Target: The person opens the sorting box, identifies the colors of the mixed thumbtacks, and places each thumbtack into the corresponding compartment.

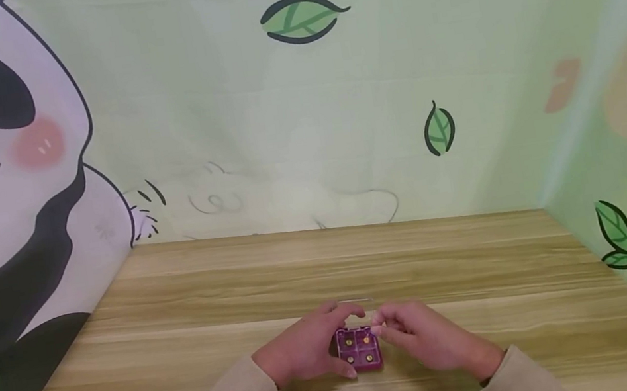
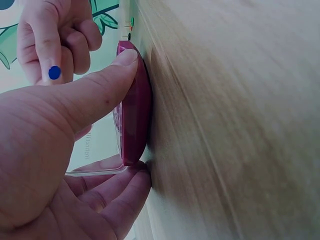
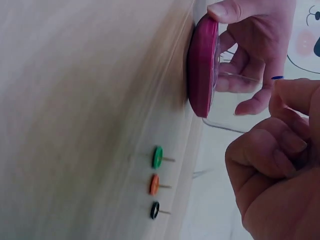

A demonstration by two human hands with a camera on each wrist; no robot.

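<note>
The right grip (image 1: 423, 334) is closed in a small pinch on a blue pin (image 3: 278, 77). Only the pin's flat round head shows; the needle is hidden, so I can't tell just where it points. The head stands on its edge, facing left.

The purple box (image 1: 367, 350) is just left of the right grip and lower down. The right fingertips hang over its far right corner. The box looks about as long as it is wide, with four little rooms and a gold bit in each. The left grip (image 1: 311, 346) has hold of it, thumb on the near side and fingers round the far side. A clear lid (image 2: 95, 173) stands up at the back, by the left fingers.

Under the right grip, a green pin (image 3: 158, 157), an orange pin (image 3: 155, 185) and a black pin (image 3: 155, 210) sit in a row, needles up.

All this is on a wood tabletop (image 1: 212, 290). Past both grips is a pale green cloth wall (image 1: 216, 102), with a big panda (image 1: 69, 210) at the left.
</note>
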